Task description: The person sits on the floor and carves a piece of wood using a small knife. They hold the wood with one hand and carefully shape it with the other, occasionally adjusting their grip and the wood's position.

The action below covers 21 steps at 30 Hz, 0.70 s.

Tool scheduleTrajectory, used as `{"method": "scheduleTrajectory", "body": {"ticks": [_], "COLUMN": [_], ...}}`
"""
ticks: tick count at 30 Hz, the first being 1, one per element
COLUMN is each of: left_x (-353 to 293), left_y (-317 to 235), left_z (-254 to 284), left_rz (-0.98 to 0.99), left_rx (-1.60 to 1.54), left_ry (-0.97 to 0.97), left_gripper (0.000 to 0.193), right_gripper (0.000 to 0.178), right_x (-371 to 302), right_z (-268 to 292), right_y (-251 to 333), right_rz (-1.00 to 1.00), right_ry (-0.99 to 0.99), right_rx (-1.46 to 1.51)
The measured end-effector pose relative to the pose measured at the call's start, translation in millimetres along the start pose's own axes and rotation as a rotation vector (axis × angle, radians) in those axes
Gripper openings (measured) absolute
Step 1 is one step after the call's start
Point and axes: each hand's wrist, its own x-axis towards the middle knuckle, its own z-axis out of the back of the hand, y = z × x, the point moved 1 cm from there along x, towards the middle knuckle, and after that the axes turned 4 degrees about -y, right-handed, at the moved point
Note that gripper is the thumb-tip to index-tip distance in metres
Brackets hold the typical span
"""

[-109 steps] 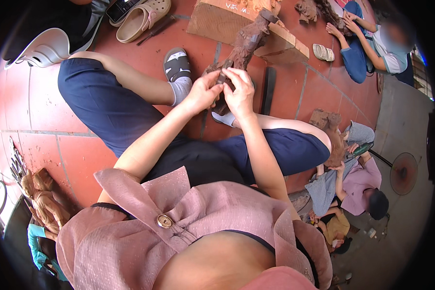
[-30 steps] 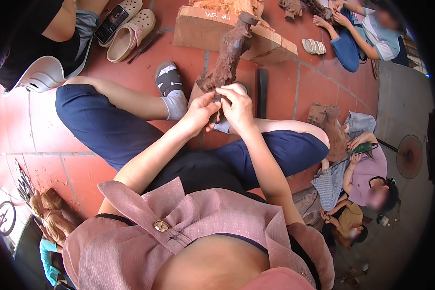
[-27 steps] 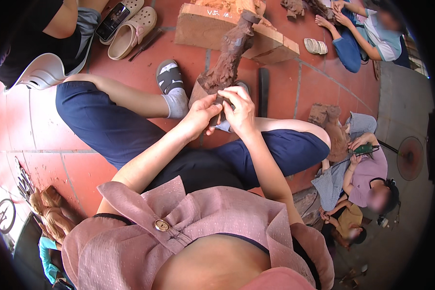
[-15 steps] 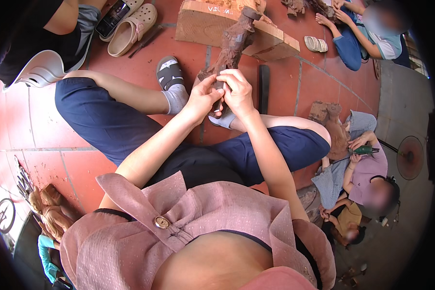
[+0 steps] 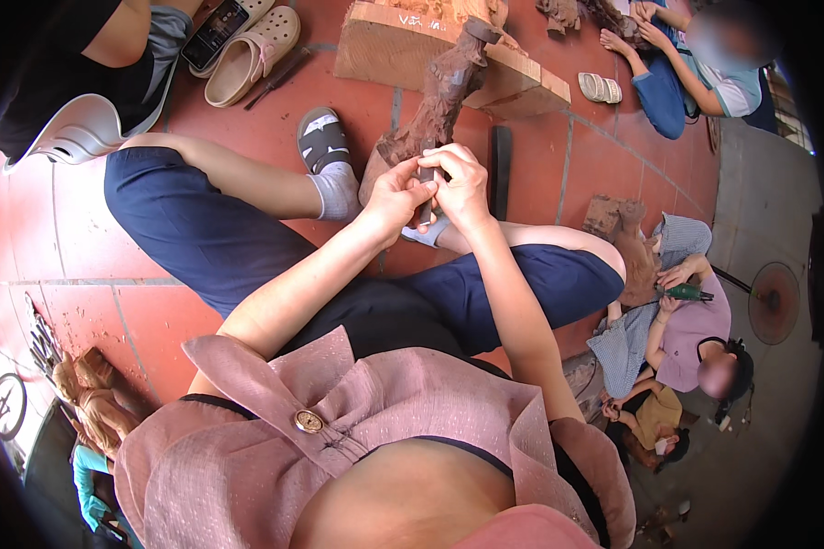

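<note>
What we see worn: mauve above, navy below.
We find a mauve top (image 5: 458, 389) of pale-flecked cloth, with 2 broad flaps (image 5: 256, 366) at the front; 1 round button (image 5: 309, 421), brown with a gold-toned rim, sits on the left one, beside gathered creases. Dark trim (image 5: 439, 438) edges the neckline. At the lower edge we note a pinker curved piece (image 5: 531, 532), its kind unclear to us. Below come black cloth (image 5: 366, 311) at the lap, navy trousers (image 5: 192, 224) ending around the knees, 2 pale grey socks (image 5: 339, 190) and a dark sandal (image 5: 323, 145), its openings showing sock. We see left hand (image 5: 394, 199) and right hand (image 5: 460, 188) bare.
</note>
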Motion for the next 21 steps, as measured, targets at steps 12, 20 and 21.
{"method": "scheduleTrajectory", "body": {"ticks": [12, 20, 21], "left_x": [4.5, -42.1, -46.1], "left_y": [-5.6, -1.0, 5.2], "left_z": [1.1, -0.9, 3.5], "left_rz": [-0.070, 0.071, 0.096], "left_rx": [-0.008, 0.138, 0.157], "left_ry": [-0.011, 0.072, 0.061], "left_gripper": [0.040, 0.036, 0.037], "right_gripper": [0.028, 0.025, 0.024], "right_x": [9.7, -37.6, -45.0], "right_z": [-7.6, 7.2, 7.8], "right_y": [-4.2, 23.3, 26.2], "right_rz": [0.011, -0.041, -0.058], "right_ry": [-0.058, -0.077, -0.090], "right_rx": [0.039, 0.071, 0.093]}}
